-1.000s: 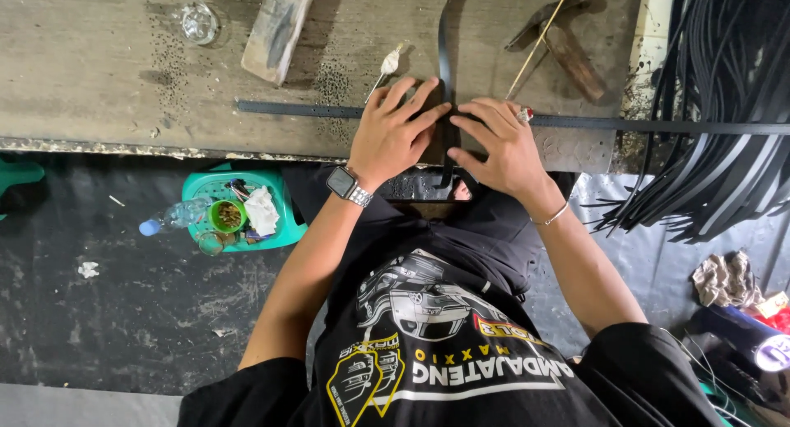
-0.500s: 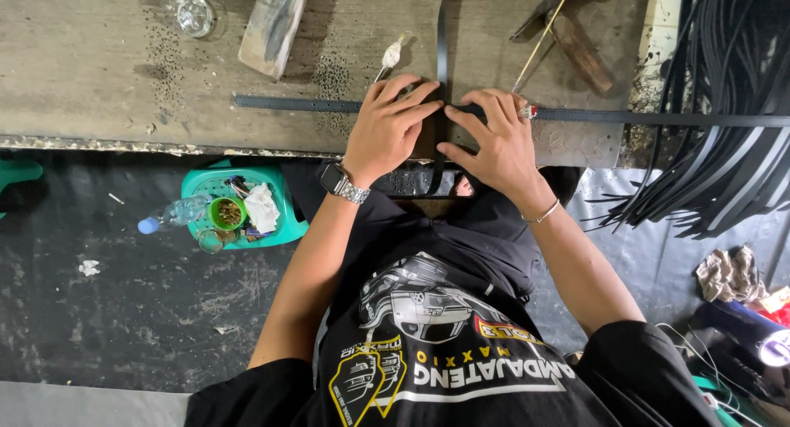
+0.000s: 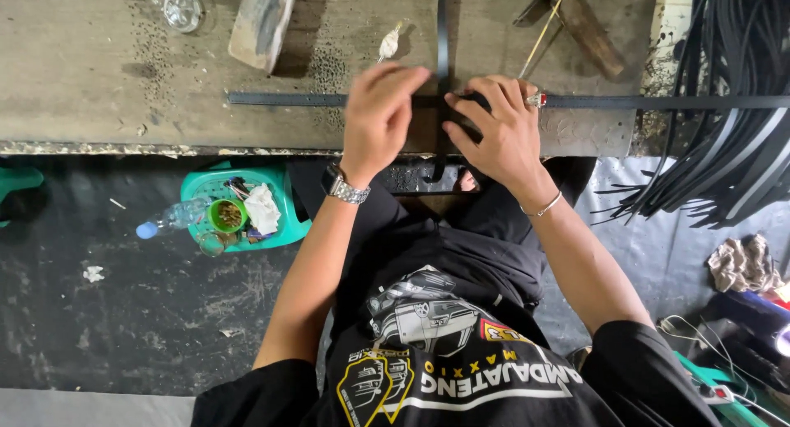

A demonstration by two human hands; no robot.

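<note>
Seen from above, a long black strip [image 3: 288,99] runs nine to three o'clock across the worn workbench [image 3: 99,81], crossed at twelve by a second strip [image 3: 442,24], both hands pressing there: left hand [image 3: 380,118] fingers curled, right hand [image 3: 498,131] spread flat.

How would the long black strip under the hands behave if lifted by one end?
The black strip looks thin and flat, so it would probably sag and flex. Similar strips droop at the right, suggesting floppy, light material. Its smooth surface may slide easily on the workbench.
</note>
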